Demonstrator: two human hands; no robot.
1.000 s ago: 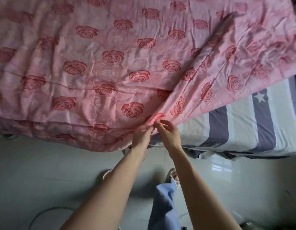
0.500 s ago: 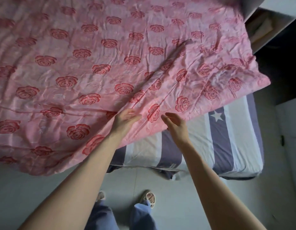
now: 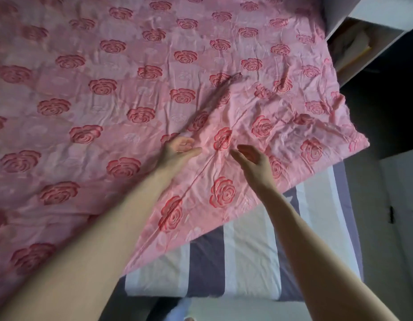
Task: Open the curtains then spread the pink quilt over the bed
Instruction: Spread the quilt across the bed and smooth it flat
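The pink quilt (image 3: pixel 122 93) with red roses lies over most of the bed, its near right edge running slantwise and creased. Below that edge the striped grey and white sheet (image 3: pixel 252 251) of the bed shows. My left hand (image 3: pixel 177 150) hovers over the quilt with its fingers apart and holds nothing. My right hand (image 3: pixel 253 158) is beside it, also over the quilt, fingers loosely spread and empty. A long fold runs between the two hands. No curtains are in view.
A white shelf unit (image 3: pixel 363 35) with papers stands at the far right of the bed. A dark gap (image 3: pixel 386 107) and a pale cabinet (image 3: pixel 402 205) lie on the right. Grey floor (image 3: pixel 224 309) shows at the foot of the bed.
Both hands have let go of the quilt's edge and moved forward over the bed, fingers now apart. The quilt has settled flatter, and my view has shifted right.
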